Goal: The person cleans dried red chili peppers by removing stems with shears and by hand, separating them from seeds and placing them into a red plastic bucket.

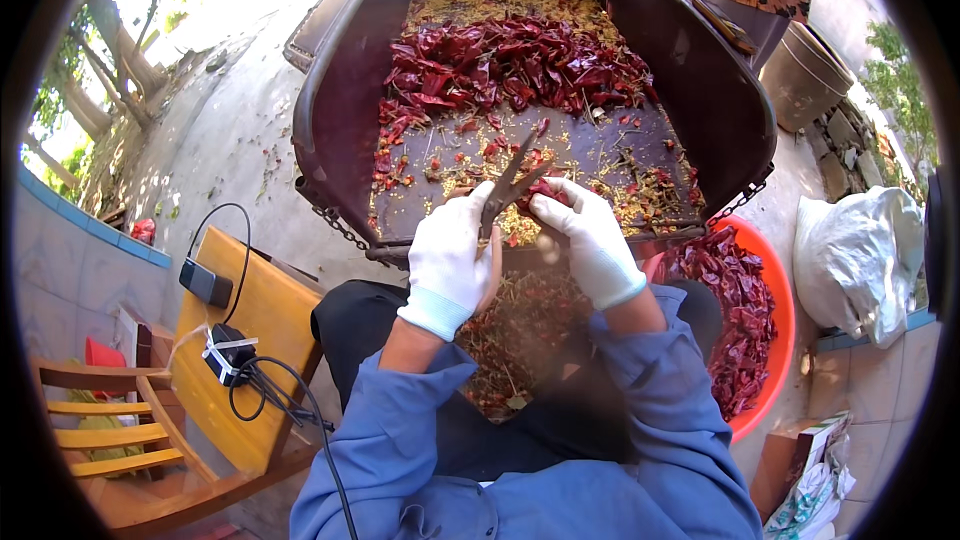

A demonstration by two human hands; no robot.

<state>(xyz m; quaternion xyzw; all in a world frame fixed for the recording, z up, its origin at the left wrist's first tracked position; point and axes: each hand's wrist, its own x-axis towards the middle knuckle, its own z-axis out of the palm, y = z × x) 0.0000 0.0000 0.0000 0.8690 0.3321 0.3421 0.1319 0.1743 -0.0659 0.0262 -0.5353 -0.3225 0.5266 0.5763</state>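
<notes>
My white-gloved left hand [452, 255] is closed on dark metal scissors [508, 180], their blades raised and parted. My gloved right hand [588, 240] pinches a dried red chili [538, 196] beside the blades. Behind both hands is a dark metal cart bed [330, 140], holding a band of dried red chilies [510, 65] across the back and scattered yellow seeds [640, 195] with red bits. Debris of stems and red flakes [520, 340] shows below my hands, between my legs. An orange-red basin [775, 310] at my right holds more dried red chilies [722, 280].
At left stand a wooden chair [110, 410] and a wooden stool [265, 330] carrying black adapters [205, 282] with cables. A tiled low wall [70, 260], white sack [855, 265], bucket [800, 75] and cardboard scraps [805, 460] surround the work spot.
</notes>
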